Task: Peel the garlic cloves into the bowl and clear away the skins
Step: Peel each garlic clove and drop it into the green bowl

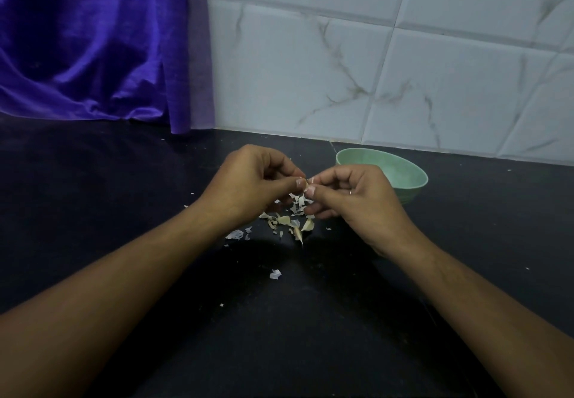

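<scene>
The garlic clove (307,184) I am working on is almost wholly hidden: only a pale sliver shows where my thumbs and forefingers meet, so I cannot tell how much skin is on it. My left hand (257,180) pinches it from 9 o'clock and my right hand (351,199) from 3 o'clock, the other fingers of both curled in toward the palms. A thin ring (350,192) glints on one right finger. Directly under my hands, toward 6 o'clock, lies a loose heap of skins (292,220), papery, whitish and ragged, partly covered by my knuckles. A few fuller, yellowish pieces sit among them, and I cannot say whether those are cloves or thick husks. One crumpled scrap (275,273) lies apart, farther down at 6 o'clock, with tiny flecks scattered around it. The bowl (413,170) stands at 2 o'clock, just behind my right hand, round, smooth and pale green. My hand blocks its near left side, and what lies at its bottom is out of sight. The desk (124,196) is dark, matt and faintly speckled. My forearms run off the lower edge. At 10 o'clock hangs a glossy purple cloth (93,40) in soft folds, cut off at the top and left. From 12 to 3 o'clock stands the wall (372,71) of white, grey-veined, marble-look tiles.
</scene>
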